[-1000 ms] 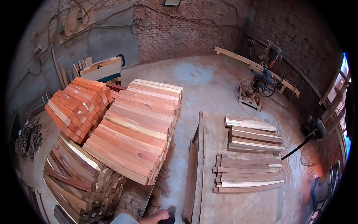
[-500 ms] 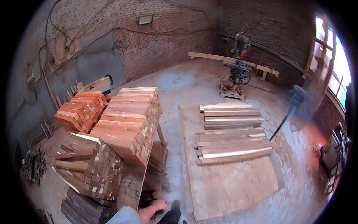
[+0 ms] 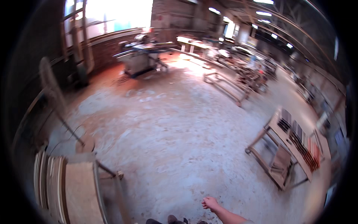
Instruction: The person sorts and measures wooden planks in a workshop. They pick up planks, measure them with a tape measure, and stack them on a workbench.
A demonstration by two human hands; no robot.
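Low in the picture, right of the middle, my right hand (image 3: 210,204) hangs over the dusty concrete floor (image 3: 175,149). Its fingers are curled in, and I see nothing in them. The forearm reaches in from the lower right. My left hand is out of the picture. The tips of my shoes (image 3: 172,218) show at the bottom edge. Neither wood nor any tool touches the right hand.
At lower left stands a table (image 3: 82,186) bearing wood strips (image 3: 52,183), with a stand fan (image 3: 50,84) beyond. A wheeled wooden cart (image 3: 257,140) with stacked wood pieces (image 3: 298,136) is at right. Farther off are a machine (image 3: 138,61) and a low wooden frame (image 3: 227,89).
The view has swung right, from the stacked wood and brick wall to the wider workshop. My left hand has gone out of sight, and my right hand has come into view.
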